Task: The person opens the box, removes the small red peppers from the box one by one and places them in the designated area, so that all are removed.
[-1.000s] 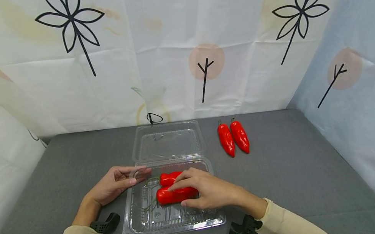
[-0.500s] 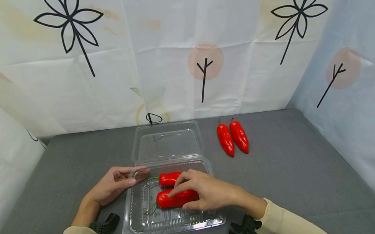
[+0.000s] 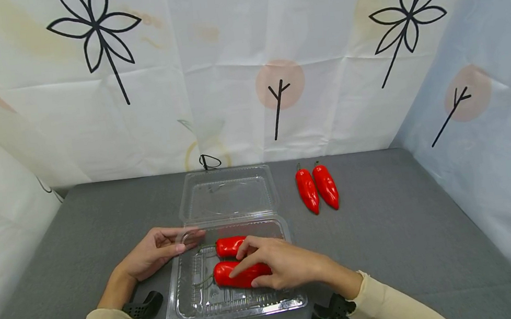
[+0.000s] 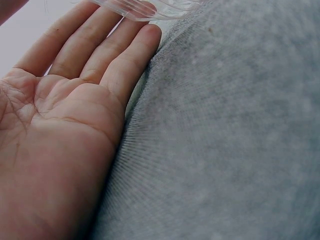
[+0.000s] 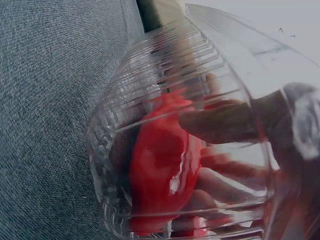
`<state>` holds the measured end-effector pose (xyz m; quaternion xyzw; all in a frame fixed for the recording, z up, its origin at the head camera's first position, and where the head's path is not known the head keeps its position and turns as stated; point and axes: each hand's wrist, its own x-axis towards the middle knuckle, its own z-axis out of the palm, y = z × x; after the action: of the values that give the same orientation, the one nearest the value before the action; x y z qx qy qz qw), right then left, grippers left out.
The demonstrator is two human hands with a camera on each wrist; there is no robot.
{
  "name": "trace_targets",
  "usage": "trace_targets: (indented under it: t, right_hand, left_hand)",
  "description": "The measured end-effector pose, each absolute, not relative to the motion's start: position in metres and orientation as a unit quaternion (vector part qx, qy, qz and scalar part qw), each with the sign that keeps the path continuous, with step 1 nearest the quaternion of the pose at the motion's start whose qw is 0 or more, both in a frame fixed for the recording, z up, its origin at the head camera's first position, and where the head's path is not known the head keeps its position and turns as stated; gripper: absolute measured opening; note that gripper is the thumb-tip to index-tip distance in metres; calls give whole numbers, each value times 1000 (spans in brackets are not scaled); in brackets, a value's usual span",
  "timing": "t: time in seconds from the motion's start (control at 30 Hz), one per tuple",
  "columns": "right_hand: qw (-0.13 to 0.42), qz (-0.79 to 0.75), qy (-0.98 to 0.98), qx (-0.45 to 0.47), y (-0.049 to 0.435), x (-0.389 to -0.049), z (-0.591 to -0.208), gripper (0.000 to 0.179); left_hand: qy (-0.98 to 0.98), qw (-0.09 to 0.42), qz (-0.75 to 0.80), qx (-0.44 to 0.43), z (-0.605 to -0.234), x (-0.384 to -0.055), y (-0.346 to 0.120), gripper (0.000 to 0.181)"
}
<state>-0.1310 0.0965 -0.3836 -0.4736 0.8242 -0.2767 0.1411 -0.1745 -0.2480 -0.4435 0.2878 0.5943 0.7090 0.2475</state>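
Observation:
A clear plastic clamshell container (image 3: 226, 318) lies opened out on the grey table, its lid (image 3: 229, 196) folded back flat. Two red chili peppers rest side by side inside, the far one (image 3: 228, 247) and the near one (image 3: 231, 275), stems leftward. My right hand (image 3: 278, 261) reaches over the right wall, its thumb and curled fingers about the near pepper. In the right wrist view that pepper (image 5: 162, 160) shows through the clear wall, thumb against it. My left hand (image 3: 154, 250) rests at the container's far left corner, its extended fingers (image 4: 117, 62) touching the rim.
Two more red peppers, a left one (image 3: 307, 191) and a right one (image 3: 326, 187), lie on the table (image 3: 375, 209) right of the lid. A patterned white cloth (image 3: 229, 94) hangs behind the table's back edge.
The near pepper has shifted slightly toward the person and tilted, widening the gap from the far pepper. My right hand has moved down slightly with it. The left hand stays put.

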Motion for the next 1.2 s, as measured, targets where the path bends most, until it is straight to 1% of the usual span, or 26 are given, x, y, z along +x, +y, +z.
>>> trace_targets:
  t: [0.3,0.53,0.93,1.2]
  right_hand:
    - [144,-254,826,-483,96,-131,-385,37]
    - [152,-217,829,-492,96,-129,-385,41]
    - [127,-159,829,-521,95,-126,-387,46]
    - [113,-141,826,-534,94,-127,-389,50]
  left_hand:
    - [581,247,712,307,-445,-176,-248,43]
    - [588,245,710,301,-444,-176,-248,43]
    - [587,244,708,306,-445,-175,-248,43]
    - [603,242,704,287,-445,-174,-249,44]
